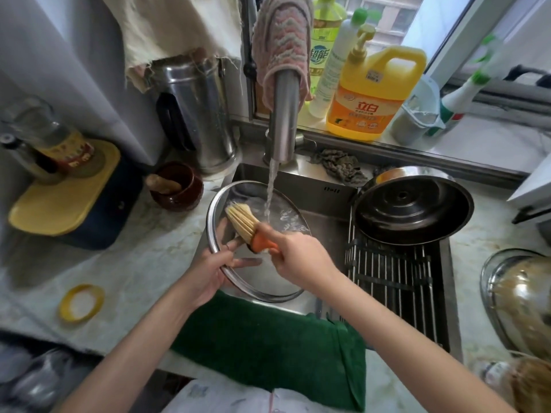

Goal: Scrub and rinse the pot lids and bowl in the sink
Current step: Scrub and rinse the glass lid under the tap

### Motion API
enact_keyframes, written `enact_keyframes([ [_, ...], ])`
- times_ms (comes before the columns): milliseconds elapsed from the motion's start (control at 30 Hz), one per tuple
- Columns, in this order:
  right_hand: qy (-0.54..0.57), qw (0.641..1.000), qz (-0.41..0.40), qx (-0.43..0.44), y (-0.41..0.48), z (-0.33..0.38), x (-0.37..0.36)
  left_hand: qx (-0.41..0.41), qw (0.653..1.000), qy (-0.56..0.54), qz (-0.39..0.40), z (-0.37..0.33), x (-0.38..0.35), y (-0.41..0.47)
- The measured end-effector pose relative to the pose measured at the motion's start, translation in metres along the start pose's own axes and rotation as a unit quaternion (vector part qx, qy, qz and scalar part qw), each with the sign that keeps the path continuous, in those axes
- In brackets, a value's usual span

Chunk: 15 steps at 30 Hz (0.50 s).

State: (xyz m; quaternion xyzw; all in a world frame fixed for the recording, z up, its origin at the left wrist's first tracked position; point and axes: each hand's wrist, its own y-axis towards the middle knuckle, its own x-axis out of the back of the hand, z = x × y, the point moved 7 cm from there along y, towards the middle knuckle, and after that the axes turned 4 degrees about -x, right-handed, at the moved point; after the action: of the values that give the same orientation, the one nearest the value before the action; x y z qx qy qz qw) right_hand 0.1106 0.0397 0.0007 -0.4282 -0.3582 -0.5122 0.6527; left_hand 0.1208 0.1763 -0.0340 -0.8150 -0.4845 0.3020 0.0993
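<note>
Near edge: green towel (268,338) draped over the front lip of the sink (328,228)

Left hand (208,272): grips the glass lid (268,281) at its near-left rim, with fingers curled under the glass and showing through it. The lid is held tilted over the left part of the basin, far edge raised toward the tap

Right hand (295,257): fingers wrapped tight round the orange handle of the brush (241,222). The pale bristles point up-left and lie against the lid's upper face

Water stream (271,189) runs from the faucet (283,114) and strikes the lid just right of the bristles; splash visible on the glass

Right half of sink: black wire rack (393,272) spans the basin. At its far end rests a dark round piece with a steel rim (414,210), tilted. It is possibly a second pot lid, though the view does not settle that

Left counter: yellow ring (81,304) lying flat. Farther back stand a brown mortar with pestle (176,189) and a steel kettle (196,114)

Right counter: another glass lid (518,299), partly cut off by the frame edge

Behind the sink: grey rag (340,165) on the ledge, a pink knitted cloth (283,40) hung over the faucet neck, and a yellow detergent jug (372,93) on the sill
</note>
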Motion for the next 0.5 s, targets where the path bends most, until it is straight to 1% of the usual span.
enact_keyframes([
  [33, 0.014, 0.999, -0.038, 0.018, 0.007, 0.005, 0.001, -0.004, 1.0, 0.006, 0.003, -0.002, -0.002, 0.0],
  [67, 0.007, 0.997, -0.07, 0.022, 0.016, 0.005, 0.0, -0.003, 1.0, 0.006, 0.004, -0.003, -0.003, 0.0],
  [100, -0.012, 0.996, -0.09, 0.015, 0.025, -0.001, 0.001, 0.0, 1.0, 0.001, 0.004, -0.004, -0.002, 0.001],
  [167, -0.052, 0.993, -0.103, -0.023, 0.039, -0.025, 0.004, 0.008, 1.0, -0.016, -0.007, -0.003, 0.002, 0.0],
  [200, -0.076, 0.992, -0.093, -0.042, 0.043, -0.037, 0.006, 0.007, 1.0, -0.024, -0.015, -0.003, 0.005, 0.001],
  [300, -0.14, 0.986, -0.02, -0.093, 0.038, -0.061, 0.009, -0.012, 0.999, -0.032, -0.041, -0.003, 0.012, 0.004],
  [400, -0.157, 0.974, 0.059, -0.15, 0.004, -0.064, 0.01, -0.032, 0.995, -0.052, -0.079, 0.0, 0.017, 0.009],
  [500, -0.139, 0.969, 0.137, -0.155, -0.034, -0.046, 0.002, -0.047, 0.992, -0.034, -0.11, 0.003, 0.018, 0.011],
])
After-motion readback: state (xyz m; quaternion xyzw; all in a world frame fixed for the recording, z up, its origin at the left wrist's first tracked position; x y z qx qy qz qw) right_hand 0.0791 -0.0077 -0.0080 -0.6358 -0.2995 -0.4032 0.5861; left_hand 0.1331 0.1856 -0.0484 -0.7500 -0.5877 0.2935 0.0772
